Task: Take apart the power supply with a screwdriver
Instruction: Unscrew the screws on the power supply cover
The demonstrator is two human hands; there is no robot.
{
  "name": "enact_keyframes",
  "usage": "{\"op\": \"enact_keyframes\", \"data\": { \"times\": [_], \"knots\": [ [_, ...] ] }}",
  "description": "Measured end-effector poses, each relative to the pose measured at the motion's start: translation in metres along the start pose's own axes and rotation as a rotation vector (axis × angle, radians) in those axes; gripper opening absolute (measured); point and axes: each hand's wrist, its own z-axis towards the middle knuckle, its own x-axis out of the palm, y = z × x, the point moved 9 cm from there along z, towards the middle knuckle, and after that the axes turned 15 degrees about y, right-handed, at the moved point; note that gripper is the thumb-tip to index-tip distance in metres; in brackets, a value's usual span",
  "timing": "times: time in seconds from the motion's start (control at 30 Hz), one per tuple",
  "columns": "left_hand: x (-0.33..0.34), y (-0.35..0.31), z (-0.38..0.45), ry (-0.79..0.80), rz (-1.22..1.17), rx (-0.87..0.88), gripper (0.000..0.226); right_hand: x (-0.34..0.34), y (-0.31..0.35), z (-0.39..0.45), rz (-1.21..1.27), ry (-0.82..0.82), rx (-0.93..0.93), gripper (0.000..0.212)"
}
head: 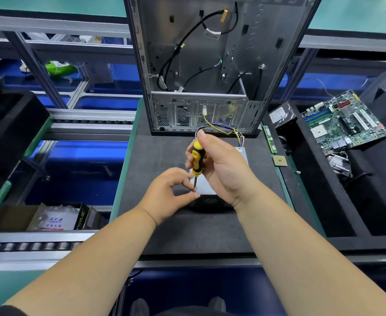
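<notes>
Both forearms reach to the power supply [206,185], where the left hand [169,195] pinches beside the tip of the screwdriver [197,160] that the right hand [224,169] grips upright.

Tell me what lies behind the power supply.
Behind the power supply its bundle of wires loops back to the open computer case standing on the mat. The right hand covers most of the supply's rear.
</notes>
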Motion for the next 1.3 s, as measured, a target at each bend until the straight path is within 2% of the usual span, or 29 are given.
{"op": "enact_keyframes", "data": {
  "times": [0.17, 0.3, 0.37, 0.47, 0.53, 0.73, 1.07, 1.3],
  "knots": [
    [0.000, 0.000, -0.001, 0.007, 0.000, -0.019, 0.021, 0.007, -0.006, 0.005, -0.018, 0.004, -0.013, 0.044],
    [0.000, 0.001, -0.003, -0.016, -0.016, 0.001, 0.030, 0.003, -0.004, 0.006, -0.018, -0.017, -0.063, 0.057],
    [0.001, 0.002, -0.003, -0.023, -0.016, 0.009, 0.027, 0.001, -0.003, 0.005, 0.023, 0.001, -0.068, 0.054],
    [0.002, 0.003, -0.003, -0.019, -0.012, 0.020, 0.021, -0.002, 0.000, 0.002, 0.030, 0.016, -0.068, 0.031],
    [0.001, 0.003, -0.003, -0.020, -0.019, 0.026, 0.023, -0.007, 0.001, 0.001, 0.009, -0.001, -0.073, 0.024],
    [0.001, 0.003, -0.003, -0.028, -0.012, 0.026, 0.029, -0.015, -0.001, -0.002, -0.046, -0.072, -0.042, 0.032],
    [0.001, 0.002, -0.004, -0.020, -0.005, 0.005, 0.017, -0.007, 0.000, -0.002, -0.066, -0.015, -0.045, 0.038],
    [0.002, 0.002, -0.003, -0.006, -0.023, -0.010, 0.019, 0.008, -0.009, 0.006, -0.055, 0.057, -0.014, 0.055]
  ]
}}
